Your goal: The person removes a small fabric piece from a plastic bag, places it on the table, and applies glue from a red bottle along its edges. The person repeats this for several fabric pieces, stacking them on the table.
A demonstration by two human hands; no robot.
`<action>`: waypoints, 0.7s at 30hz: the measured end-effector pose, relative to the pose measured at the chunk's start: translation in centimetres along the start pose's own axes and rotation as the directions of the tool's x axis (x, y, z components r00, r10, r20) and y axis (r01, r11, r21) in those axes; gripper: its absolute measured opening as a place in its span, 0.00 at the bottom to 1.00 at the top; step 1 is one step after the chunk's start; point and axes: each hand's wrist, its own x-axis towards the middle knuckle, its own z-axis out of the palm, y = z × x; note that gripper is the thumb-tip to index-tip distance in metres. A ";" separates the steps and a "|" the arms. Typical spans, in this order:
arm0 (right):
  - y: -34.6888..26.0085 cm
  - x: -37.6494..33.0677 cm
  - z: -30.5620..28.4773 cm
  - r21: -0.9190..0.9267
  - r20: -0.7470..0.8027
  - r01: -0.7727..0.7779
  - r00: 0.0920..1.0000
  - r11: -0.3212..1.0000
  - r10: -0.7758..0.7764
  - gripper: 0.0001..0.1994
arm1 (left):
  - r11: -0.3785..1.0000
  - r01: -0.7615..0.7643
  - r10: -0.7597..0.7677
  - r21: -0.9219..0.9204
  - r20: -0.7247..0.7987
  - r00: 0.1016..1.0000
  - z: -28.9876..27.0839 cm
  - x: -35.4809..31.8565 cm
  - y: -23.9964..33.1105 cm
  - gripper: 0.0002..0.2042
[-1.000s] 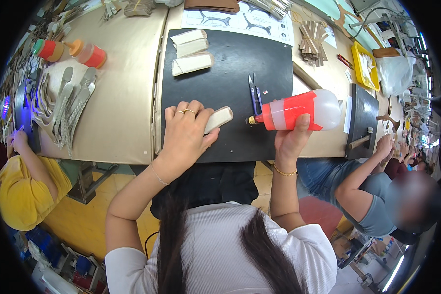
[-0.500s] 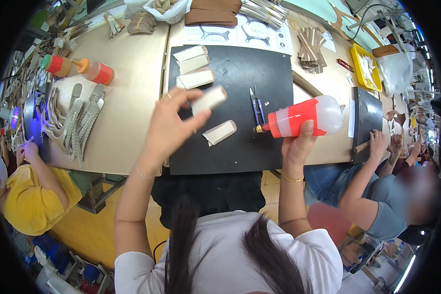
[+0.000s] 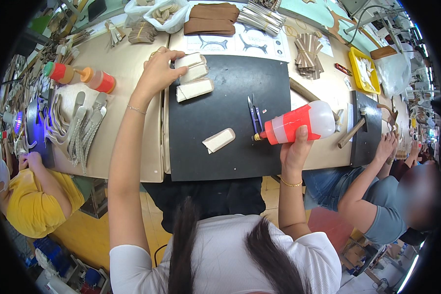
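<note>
A person's left hand (image 3: 159,72) reaches to the far left corner of a matte black work mat (image 3: 228,147), fingers pressed on the top one of three cream, block-shaped folded pieces (image 3: 193,76) stacked there. The right hand (image 3: 294,149) grips a soft, translucent squeeze bottle (image 3: 299,122) wrapped in a red band, lying on its side with its nozzle pointing left at the mat's right edge. A fourth cream piece (image 3: 219,140) lies alone near the mat's middle beside blue-handled snips (image 3: 253,113), while two orange-red bottles (image 3: 81,76) lie on the tan tabletop (image 3: 125,63) far left, and a yellow tray (image 3: 363,70) sits far right.
</note>
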 end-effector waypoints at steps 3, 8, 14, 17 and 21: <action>-0.2 0.1 0.2 0.008 -0.003 -0.021 1.000 1.000 0.021 0.34 | 1.000 -0.017 0.018 0.022 -0.042 0.999 0.1 -0.1 0.1 0.26; -0.7 -0.2 1.0 0.113 0.007 -0.067 0.998 0.991 0.067 0.34 | 1.000 0.023 -0.023 -0.016 -0.030 0.999 0.0 -0.9 0.2 0.31; -0.2 0.0 3.1 0.050 0.113 -0.023 0.993 0.998 0.017 0.29 | 0.987 -0.117 0.153 0.107 -0.452 0.879 0.4 -5.2 3.3 0.24; 0.0 0.8 4.3 -0.022 0.184 -0.023 0.983 0.999 0.026 0.25 | 0.939 -0.344 0.336 0.013 -0.247 0.909 1.6 -12.3 6.8 0.15; -0.3 1.4 5.8 -0.177 0.262 0.010 0.964 0.984 0.037 0.20 | 0.860 -0.510 0.510 0.005 0.033 0.860 4.3 -19.3 11.0 0.17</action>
